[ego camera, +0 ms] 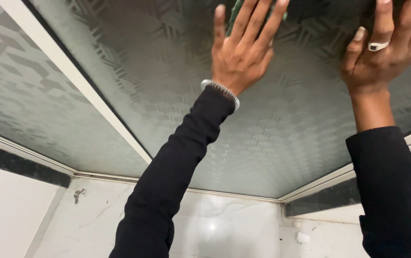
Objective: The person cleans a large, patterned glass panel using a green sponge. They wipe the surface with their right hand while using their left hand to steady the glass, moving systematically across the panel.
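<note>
Frosted glass [134,71] with a woven geometric pattern fills most of the view, seen from below as we look up at a window. We raise both arms toward it, each in a black sleeve [177,162].

Our left hand [241,55] is spread flat, its fingers [262,24] straight and released, pressing a green cloth [234,14] against the pane. Only a narrow strip of the cloth shows between the fingers, near the top edge of the view. A silver beaded bracelet [221,93] circles that wrist where the sleeve ends.

Our right hand [387,52] lies open against the same pane, well to the right of the cloth, fingers extended and holding nothing. A silver ring [377,46] with a dark square stone sits on one finger. The fingertips run out of view at the top.

A white window frame [71,76] crosses diagonally at the left, dividing this pane from a second frosted one. Below the glass, a white frame rail meets a dark stone ledge [19,167]. Under that we see white marbled wall tiles [224,224], glossy and lightly veined.
</note>
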